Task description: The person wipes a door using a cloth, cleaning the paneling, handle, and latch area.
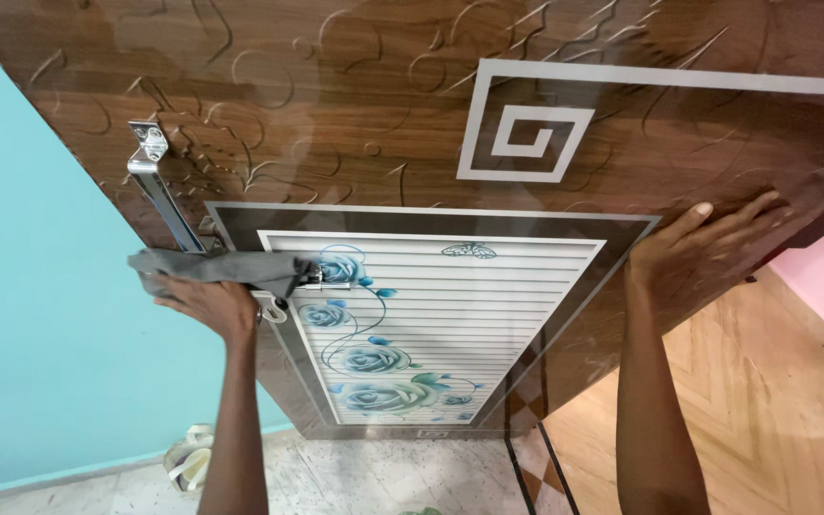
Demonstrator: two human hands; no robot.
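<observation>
Both my hands are on the door. From the head camera, my left hand is closed around a grey cloth and presses it against the lower part of the long metal door handle. This cloth is bunched, and it covers the handle's lower end, so I cannot see the fingers well under it. My right hand lies flat on the right side of the wooden door, near its edge, with the fingers spread and holding nothing.

On the door I see a white panel with blue roses between my 2 arms, and a white square spiral above it. Behind my left arm is a turquoise wall. Below, the floor has pale tiles and on the right a wood-pattern part. A small pale object lies on the floor near the wall; I cannot tell what it is.
</observation>
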